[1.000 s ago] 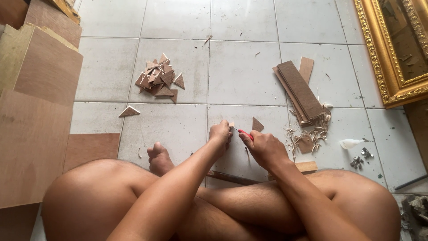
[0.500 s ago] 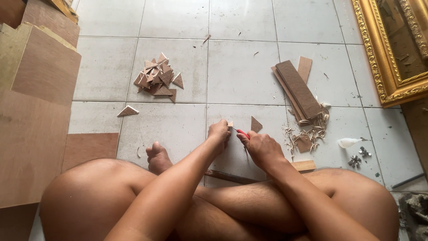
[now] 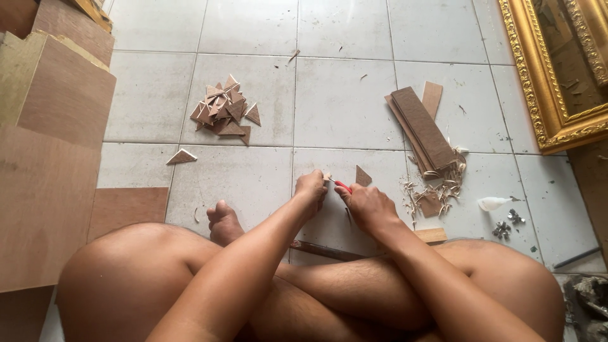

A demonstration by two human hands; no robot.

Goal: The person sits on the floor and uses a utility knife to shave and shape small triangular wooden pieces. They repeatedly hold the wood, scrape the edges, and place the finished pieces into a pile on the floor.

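Forearms extended over crossed legs, left hand (image 3: 311,189) pinches a small wood piece (image 3: 327,177), right hand (image 3: 367,206) grips a red-handled knife (image 3: 342,186).

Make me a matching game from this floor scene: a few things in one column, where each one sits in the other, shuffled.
Things:
1. pile of wooden triangles
2. stack of long wooden strips
3. gold picture frame
4. red-handled cutter

Places:
A. top right corner, along the edge of the tiles
B. between the two hands, held in the right hand
C. on the tiles, up and to the left of the hands
D. on the tiles to the right of the hands, above a heap of shavings

Pairs: 1-C, 2-D, 3-A, 4-B
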